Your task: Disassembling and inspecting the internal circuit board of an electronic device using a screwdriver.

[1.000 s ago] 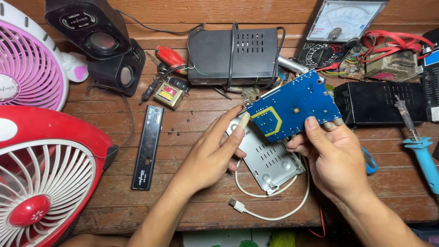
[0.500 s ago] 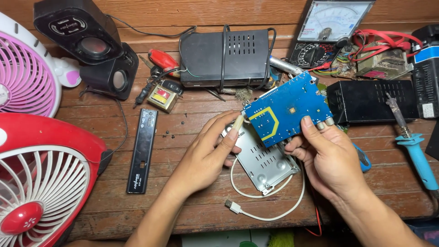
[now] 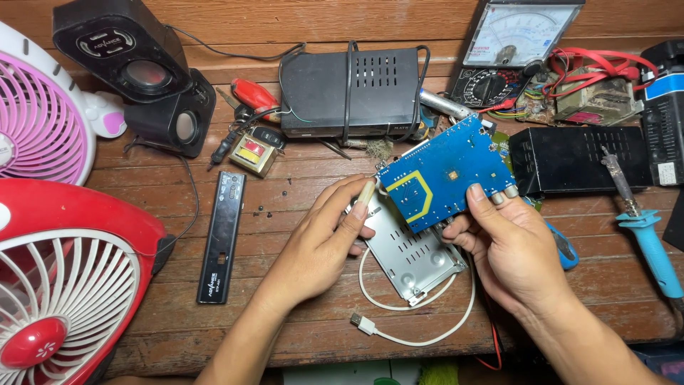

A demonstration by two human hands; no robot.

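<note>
A blue circuit board (image 3: 445, 171) with a yellow outline on its underside is tilted up above the table. My right hand (image 3: 509, 246) grips its lower right edge, fingertips on its face. My left hand (image 3: 320, 239) pinches a thin pale stick (image 3: 367, 191) whose tip touches the board's left corner. Under the board lies a silver metal case tray (image 3: 410, 249) with vent slots. A white cable (image 3: 399, 324) loops below the tray, its plug end lying free.
A black set-top box (image 3: 349, 93) sits behind. Black speakers (image 3: 142, 78) and pink (image 3: 35, 121) and red (image 3: 64, 285) fans stand at left. A black front panel strip (image 3: 222, 235), small transformer (image 3: 253, 153), analog multimeter (image 3: 509, 53), black case lid (image 3: 581, 160) and blue soldering iron (image 3: 645, 235) lie around.
Both hands and the board keep almost the same pose. The view has shifted slightly, so the fans and speakers sit a little further left and higher.
</note>
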